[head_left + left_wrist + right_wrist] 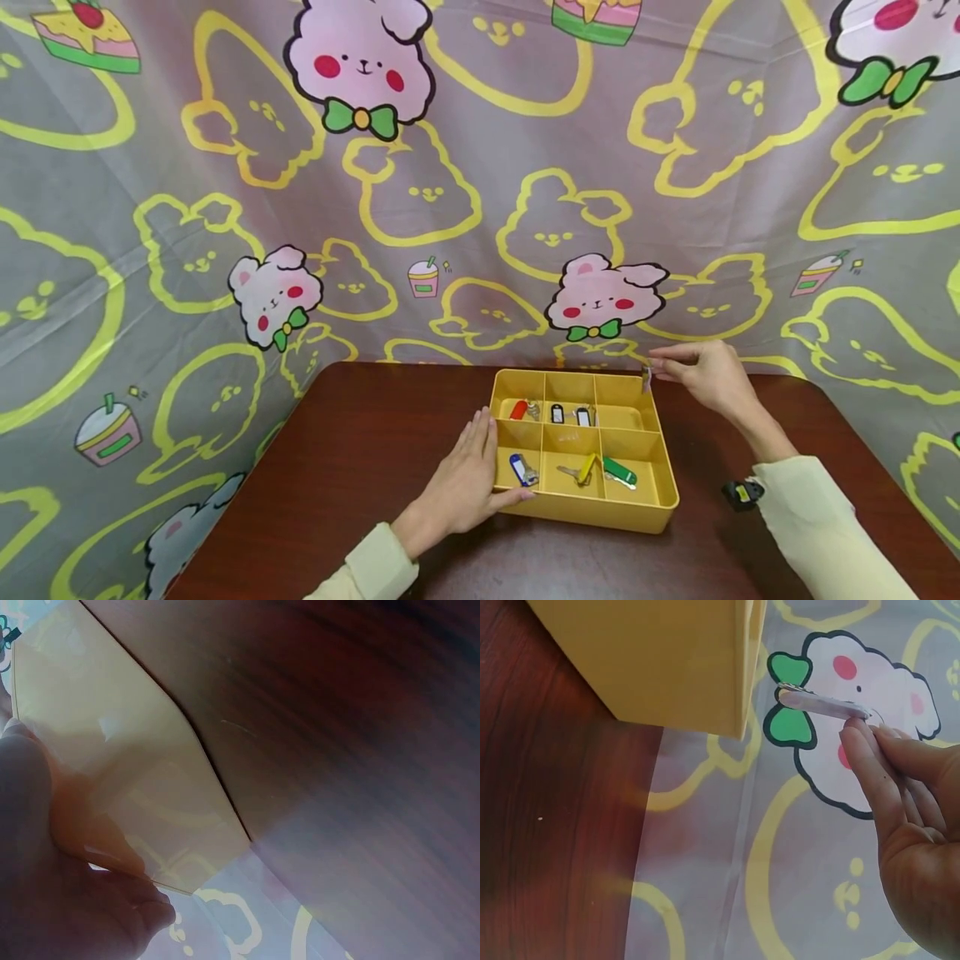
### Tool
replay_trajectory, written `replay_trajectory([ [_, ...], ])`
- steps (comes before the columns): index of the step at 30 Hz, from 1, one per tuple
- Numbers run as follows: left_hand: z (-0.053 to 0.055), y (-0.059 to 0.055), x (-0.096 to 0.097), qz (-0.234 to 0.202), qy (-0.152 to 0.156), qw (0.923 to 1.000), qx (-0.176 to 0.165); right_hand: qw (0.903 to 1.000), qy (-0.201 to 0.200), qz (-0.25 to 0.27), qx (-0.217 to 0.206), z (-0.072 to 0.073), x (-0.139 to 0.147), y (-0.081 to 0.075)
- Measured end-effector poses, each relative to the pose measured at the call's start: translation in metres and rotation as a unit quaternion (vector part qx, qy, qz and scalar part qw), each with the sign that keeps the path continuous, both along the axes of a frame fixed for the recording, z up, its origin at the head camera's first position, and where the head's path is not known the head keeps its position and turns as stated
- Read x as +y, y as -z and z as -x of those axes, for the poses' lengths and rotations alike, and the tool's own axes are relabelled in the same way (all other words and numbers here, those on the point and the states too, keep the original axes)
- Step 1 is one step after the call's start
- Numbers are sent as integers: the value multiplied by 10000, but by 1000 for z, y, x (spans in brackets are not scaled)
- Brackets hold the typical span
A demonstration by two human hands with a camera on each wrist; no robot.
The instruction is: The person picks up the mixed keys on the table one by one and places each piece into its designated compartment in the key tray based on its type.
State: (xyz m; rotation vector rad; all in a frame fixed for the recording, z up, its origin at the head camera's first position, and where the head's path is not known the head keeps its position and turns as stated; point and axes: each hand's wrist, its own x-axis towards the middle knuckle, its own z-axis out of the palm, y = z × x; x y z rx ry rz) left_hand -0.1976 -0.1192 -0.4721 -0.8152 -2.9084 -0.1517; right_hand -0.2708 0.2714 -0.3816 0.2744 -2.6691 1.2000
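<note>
A yellow box (592, 508) with six compartments sits on the table. My left hand (461, 479) rests against its left side, fingers straight along the rim and thumb at the front edge. Above the back right corner, my right hand (705, 375) pinches a slim key with a pale tag (821, 703) between thumb and fingertips; it hangs over the back right compartment's rim in the head view. Tagged keys lie inside: a red tag (518, 409) back left, two black-framed tags (557, 413) back middle, blue (519, 469) front left, yellow (587, 468) front middle, green (619, 471) front right.
The dark brown wooden table (360, 450) extends on both sides of the box. Behind it hangs a grey curtain (465, 308) printed with cartoon bears and drinks, close to the table's far edge. A small black device (742, 494) is at my right wrist.
</note>
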Motion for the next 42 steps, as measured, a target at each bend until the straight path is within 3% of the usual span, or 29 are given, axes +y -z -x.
replay_trajectory([
  [32,-1,-1,2,-74,8,10000,-13,9971,-596,-247,-403,20,-29,-7],
  [42,0,0,1,-64,-42,10000,-47,9927,-790,-184,-887,32,-35,-11],
])
